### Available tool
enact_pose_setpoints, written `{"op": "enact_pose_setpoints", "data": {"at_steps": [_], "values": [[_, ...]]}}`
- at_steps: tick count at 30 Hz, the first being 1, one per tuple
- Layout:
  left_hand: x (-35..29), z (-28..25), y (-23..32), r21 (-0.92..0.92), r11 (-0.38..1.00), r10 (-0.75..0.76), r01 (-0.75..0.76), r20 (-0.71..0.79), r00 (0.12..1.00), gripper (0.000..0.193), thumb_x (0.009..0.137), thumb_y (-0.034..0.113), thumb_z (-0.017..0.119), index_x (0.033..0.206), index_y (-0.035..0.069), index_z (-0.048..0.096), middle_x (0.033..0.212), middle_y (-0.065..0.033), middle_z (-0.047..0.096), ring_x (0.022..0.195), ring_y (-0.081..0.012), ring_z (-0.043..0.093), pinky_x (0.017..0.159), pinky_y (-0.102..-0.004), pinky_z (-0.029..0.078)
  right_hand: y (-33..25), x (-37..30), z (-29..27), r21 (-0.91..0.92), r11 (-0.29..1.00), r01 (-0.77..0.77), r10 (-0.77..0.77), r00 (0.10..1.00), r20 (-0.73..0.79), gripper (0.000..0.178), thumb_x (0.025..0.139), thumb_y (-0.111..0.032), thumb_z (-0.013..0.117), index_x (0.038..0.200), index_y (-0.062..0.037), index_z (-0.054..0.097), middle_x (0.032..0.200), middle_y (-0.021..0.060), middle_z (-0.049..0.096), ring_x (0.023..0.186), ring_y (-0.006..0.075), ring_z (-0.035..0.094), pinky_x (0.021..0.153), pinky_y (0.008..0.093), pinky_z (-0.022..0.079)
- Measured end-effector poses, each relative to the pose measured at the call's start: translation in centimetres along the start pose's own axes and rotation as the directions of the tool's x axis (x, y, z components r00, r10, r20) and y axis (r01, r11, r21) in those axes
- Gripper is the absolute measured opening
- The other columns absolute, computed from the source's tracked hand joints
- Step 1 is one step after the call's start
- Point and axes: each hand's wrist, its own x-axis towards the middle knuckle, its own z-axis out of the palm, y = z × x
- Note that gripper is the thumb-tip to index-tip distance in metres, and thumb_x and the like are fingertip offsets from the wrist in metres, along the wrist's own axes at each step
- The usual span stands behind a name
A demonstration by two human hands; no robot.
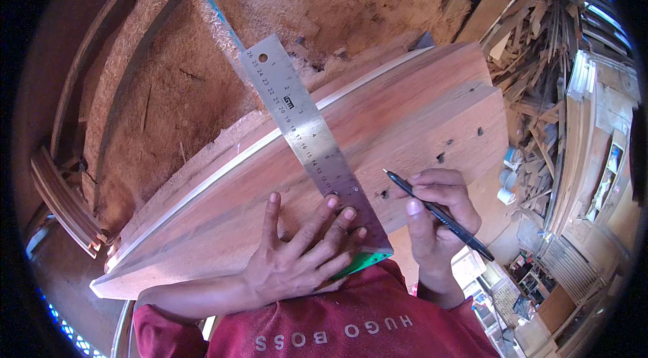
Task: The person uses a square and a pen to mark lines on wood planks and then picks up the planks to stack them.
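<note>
A try square [314,142] lies slantwise across a long reddish wooden board [263,182]. Its steel blade has a hole near the far end, and part of its green stock [364,261] shows by my shirt. My left hand [297,250] rests over the near end of the square, fingers spread, some tips touching the blade and the index finger on the wood; its thumb is hidden. To the right of the blade, my right hand [442,213] grips a black pen [455,226]. The pen's tip points left, over the board near a dark knot; whether it touches, I cannot tell.
Sawdust and shavings [236,34] cover the ground beyond the board. Curved wooden pieces [128,54] lean at the far left. A heap of wood offcuts [540,41] is piled at the right, with white containers [507,179] beside it. Dark holes mark the board's right part.
</note>
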Motion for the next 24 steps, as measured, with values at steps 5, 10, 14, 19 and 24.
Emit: {"op": "enact_pose_setpoints", "data": {"at_steps": [5,10,14,19,24], "values": [[-0.1,0.0,-0.3,-0.101,0.995,-0.002,0.002,0.009,1.000,0.054,0.088,0.063,0.053,0.127,0.027,0.060,0.153,-0.0035,0.046,0.146,-0.0237,0.038,0.109,-0.0829,0.011,-0.8,-0.6,1.6,-0.014,0.996,-0.084,0.084,0.996,0.003,0.014,0.081,-0.002,0.075,0.091,-0.0007,0.066,0.093,0.0160,0.070,0.084,0.0255,0.070,0.073,0.0323,0.056],[-0.1,0.7,-0.3,-0.107,0.994,-0.014,0.007,-0.070,0.997,0.050,0.089,0.061,0.051,0.124,0.026,0.061,0.152,-0.0037,0.047,0.144,-0.0224,0.041,0.108,-0.0796,0.019,-0.3,-1.0,1.9,-0.050,0.997,-0.066,0.066,0.998,0.000,0.014,0.080,-0.002,0.075,0.091,-0.0011,0.066,0.092,0.0160,0.070,0.084,0.0255,0.070,0.073,0.0325,0.056],[-0.1,0.5,-0.7,-0.082,0.996,0.021,-0.029,-0.099,0.995,0.048,0.091,0.058,0.050,0.124,0.025,0.062,0.150,-0.0044,0.049,0.143,-0.0203,0.044,0.106,-0.0749,0.028,-0.3,-1.3,1.9,-0.073,0.996,-0.055,0.056,0.998,0.011,0.014,0.080,-0.002,0.075,0.090,-0.0015,0.065,0.093,0.0160,0.069,0.084,0.0253,0.070,0.074,0.0331,0.056],[0.0,0.7,-0.6,-0.097,0.995,-0.001,-0.011,-0.125,0.992,0.046,0.092,0.055,0.050,0.125,0.026,0.061,0.149,-0.0041,0.050,0.142,-0.0195,0.044,0.104,-0.0738,0.032,-0.4,-0.8,2.0,-0.118,0.993,0.013,-0.006,0.998,0.056,0.014,0.081,-0.003,0.075,0.090,-0.0019,0.065,0.095,0.0161,0.069,0.084,0.0256,0.070,0.075,0.0338,0.057],[0.0,0.8,-0.6,-0.087,0.996,-0.004,-0.006,-0.120,0.993,0.046,0.092,0.053,0.050,0.128,0.026,0.060,0.149,-0.0035,0.050,0.142,-0.0192,0.044,0.103,-0.0737,0.033,-0.1,-1.0,2.1,-0.115,0.993,0.025,-0.018,0.998,0.064,0.015,0.082,-0.005,0.075,0.091,-0.0021,0.064,0.096,0.0163,0.068,0.084,0.0254,0.070,0.074,0.0336,0.057]]}}
